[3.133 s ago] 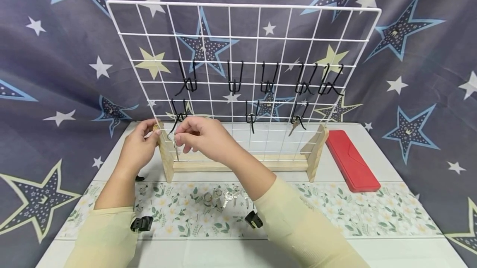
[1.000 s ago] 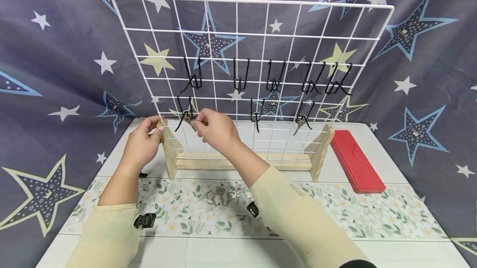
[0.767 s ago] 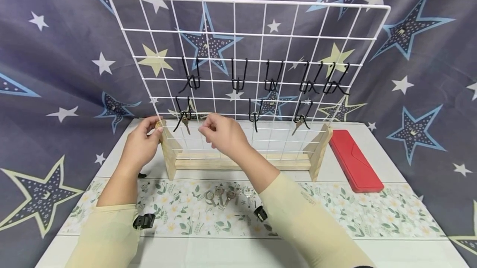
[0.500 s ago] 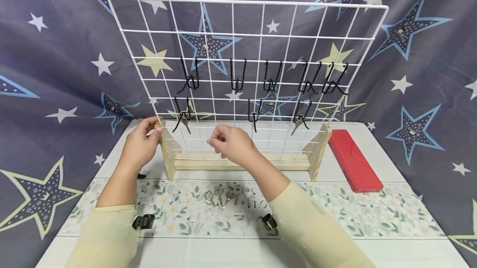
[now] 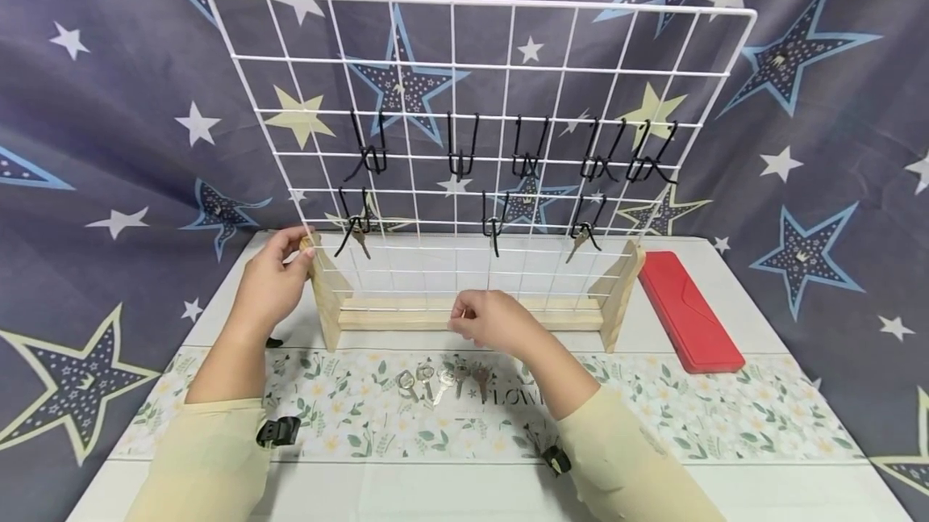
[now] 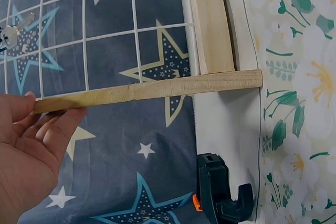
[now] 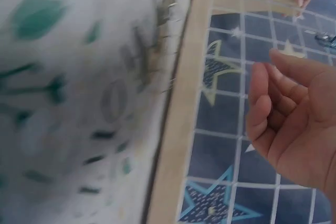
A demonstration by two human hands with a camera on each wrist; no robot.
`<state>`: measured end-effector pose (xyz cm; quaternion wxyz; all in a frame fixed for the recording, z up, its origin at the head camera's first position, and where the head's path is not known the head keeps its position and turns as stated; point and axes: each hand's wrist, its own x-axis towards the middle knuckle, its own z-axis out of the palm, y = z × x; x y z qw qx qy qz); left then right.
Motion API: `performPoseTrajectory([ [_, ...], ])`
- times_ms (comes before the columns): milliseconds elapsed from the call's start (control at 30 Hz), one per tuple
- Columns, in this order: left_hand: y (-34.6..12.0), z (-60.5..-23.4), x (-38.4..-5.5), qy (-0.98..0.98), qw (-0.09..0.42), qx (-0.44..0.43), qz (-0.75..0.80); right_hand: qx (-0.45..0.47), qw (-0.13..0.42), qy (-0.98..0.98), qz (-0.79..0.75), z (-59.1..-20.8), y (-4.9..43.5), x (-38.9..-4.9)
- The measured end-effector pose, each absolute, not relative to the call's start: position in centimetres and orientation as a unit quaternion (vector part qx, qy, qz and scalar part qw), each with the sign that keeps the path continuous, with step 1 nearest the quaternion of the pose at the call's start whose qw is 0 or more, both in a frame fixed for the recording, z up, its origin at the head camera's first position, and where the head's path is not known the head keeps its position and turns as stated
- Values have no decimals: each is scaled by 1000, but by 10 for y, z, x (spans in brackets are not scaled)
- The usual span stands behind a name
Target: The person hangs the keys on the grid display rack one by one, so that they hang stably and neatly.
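Dark purple cloth printed with stars (image 5: 167,207) hangs behind the white desk (image 5: 377,494), which a flower-printed runner (image 5: 341,417) crosses. On that runner lie five silvery metal keys with rings (image 5: 445,383), close together in a loose row. My right hand (image 5: 501,320) hovers just beyond them, its fingers loosely curled around nothing. Bunched like this, I judge, the keys could snag by their rings or lift in pairs if picked up carelessly. My left hand (image 5: 272,284) pinches the pale wooden side support (image 5: 327,296) of the white wire grid (image 5: 507,67); should that hold slacken, a bump could rock the stand and shake loose the small key (image 5: 360,244) on the lower left black hook (image 5: 355,219) or the brownish key (image 5: 577,246) on the lower right one. Beside the stand lies a flat red rectangular case (image 5: 689,312), closed; I cannot tell what it contains.
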<state>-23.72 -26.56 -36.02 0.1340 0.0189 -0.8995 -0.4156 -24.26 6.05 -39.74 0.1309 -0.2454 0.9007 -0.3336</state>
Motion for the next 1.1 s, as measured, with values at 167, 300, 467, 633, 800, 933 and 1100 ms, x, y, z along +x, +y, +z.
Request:
performPoseTrajectory([
  [167, -266, -360, -238, -899, 135, 18, -416, -243, 125, 913, -302, -412, 74, -243],
  [300, -266, -360, -238, -899, 135, 18, -416, -237, 125, 923, -275, -423, 83, -244],
  [467, -266, -360, -238, -899, 135, 18, -416, -228, 175, 916, -279, -431, 93, -240],
  [633, -266, -361, -238, -898, 134, 18, -419, -230, 201, 913, -271, -438, 98, -237],
  [800, -266, -361, -239, -897, 137, 19, -419, -239, 200, 911, -271, -441, 99, -234],
  [933, -266, -361, -238, -897, 137, 19, -420, -247, 198, 909, -270, -443, 99, -234],
  [1100, -266, -361, -238, -898, 134, 20, -419, -246, 198, 909, -270, -446, 99, -235],
])
